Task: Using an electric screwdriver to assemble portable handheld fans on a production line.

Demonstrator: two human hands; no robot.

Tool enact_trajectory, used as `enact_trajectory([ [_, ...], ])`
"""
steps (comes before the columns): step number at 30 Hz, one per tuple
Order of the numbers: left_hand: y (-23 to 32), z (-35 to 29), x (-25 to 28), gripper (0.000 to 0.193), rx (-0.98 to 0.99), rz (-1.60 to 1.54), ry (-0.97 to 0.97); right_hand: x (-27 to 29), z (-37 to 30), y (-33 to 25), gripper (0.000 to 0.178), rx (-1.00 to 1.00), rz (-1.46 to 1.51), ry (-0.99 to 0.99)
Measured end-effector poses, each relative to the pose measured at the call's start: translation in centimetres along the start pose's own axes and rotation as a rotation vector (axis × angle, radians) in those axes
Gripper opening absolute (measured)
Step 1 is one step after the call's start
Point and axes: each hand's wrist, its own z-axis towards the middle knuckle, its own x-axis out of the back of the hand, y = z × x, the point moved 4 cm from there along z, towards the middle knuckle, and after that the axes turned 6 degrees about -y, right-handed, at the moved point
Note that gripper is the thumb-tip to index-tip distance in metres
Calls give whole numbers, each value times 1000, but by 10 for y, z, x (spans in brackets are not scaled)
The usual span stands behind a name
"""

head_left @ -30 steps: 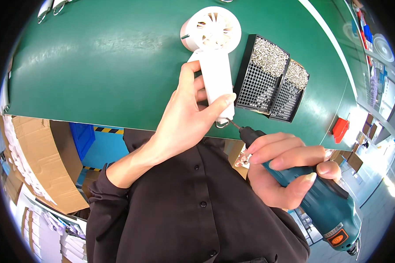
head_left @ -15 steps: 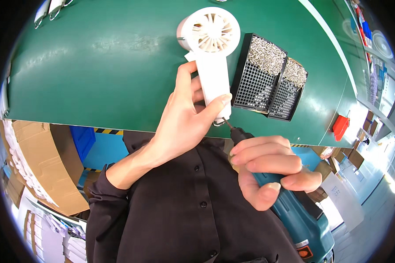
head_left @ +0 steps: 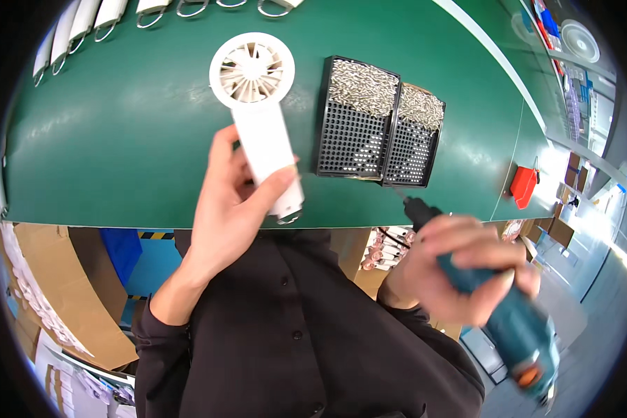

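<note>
A white handheld fan with a round slatted head lies in the grip of my left hand, its thumb across the lower handle. A small wire loop shows at the handle's bottom end, close to the table's front edge. My right hand, blurred by motion, is wrapped round a teal electric screwdriver with a black nose. Its bit points up and left, apart from the fan and just below the screw trays. Two black perforated trays of small silvery screws stand right of the fan; loose screws heap at their far ends.
The green table spreads out ahead. More white handles with wire loops line its far left edge. A red bin sits at the right. Below the table are a cardboard box at left and a box of pinkish-white parts.
The screwdriver's bit has come away from the fan's handle end, and my right hand has swung it to the right. The view has shifted, so more handles show at the far edge.
</note>
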Motion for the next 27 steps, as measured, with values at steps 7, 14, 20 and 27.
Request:
enact_trajectory([
  [7, 15, -25, 31, 50, -378, 828, 252, 23, -7, 27, 22, -192, 35, 260],
  [14, 22, -36, 27, 67, -535, 1412, 272, 4, -7, 37, 25, -164, 154, 137],
  [20, 21, -35, 21, 70, -552, 1462, 216, -2, -7, 50, 23, -178, 34, 86],
  [27, 19, -35, 31, 73, -404, 1155, 218, -12, -7, 51, 18, -161, -43, 44],
])
